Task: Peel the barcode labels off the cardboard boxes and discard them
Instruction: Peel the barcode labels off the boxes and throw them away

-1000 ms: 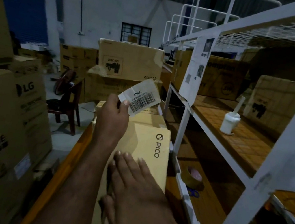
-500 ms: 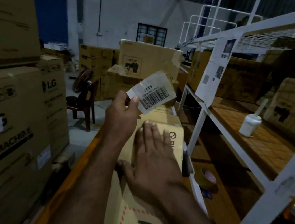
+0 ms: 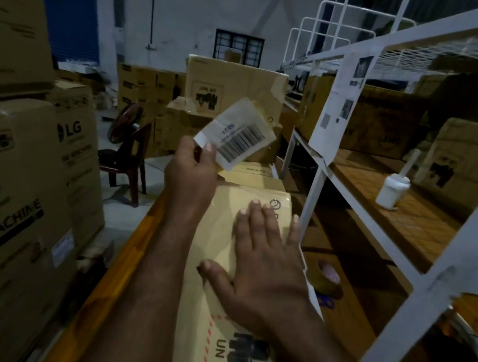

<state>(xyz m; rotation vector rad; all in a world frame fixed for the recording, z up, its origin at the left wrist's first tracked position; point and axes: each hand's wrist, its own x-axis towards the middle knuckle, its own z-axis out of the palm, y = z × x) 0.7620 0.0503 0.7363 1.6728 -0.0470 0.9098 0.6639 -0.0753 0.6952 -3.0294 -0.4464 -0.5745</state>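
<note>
Since half a second ago, the right hand (image 3: pixel 263 264) has slid a little toward the right edge of the cardboard box (image 3: pixel 225 228), and the barcode label (image 3: pixel 238 133) sits slightly higher and more tilted. The label is off the box, held up in the air above its far end, pinched at its lower left corner between thumb and fingers of the left hand (image 3: pixel 191 174). The right hand lies flat on the box top, fingers straight and spread, gripping nothing. This box is closed, printed with "UN 3481" near the camera; its contents are hidden.

To the right, a white shelf rack (image 3: pixel 316 188) holds closed brown boxes (image 3: pixel 381 121) on its upper wooden shelf, with a white bottle (image 3: pixel 391 188) standing beside them. A printed paper sheet (image 3: pixel 340 103) hangs from the rack's frame. On the lower shelf lies a tape roll (image 3: pixel 327 277). Stacked LG boxes (image 3: pixel 16 180) stand on the left, all closed, and a dark chair (image 3: pixel 129 162) sits on the floor beyond them.
</note>
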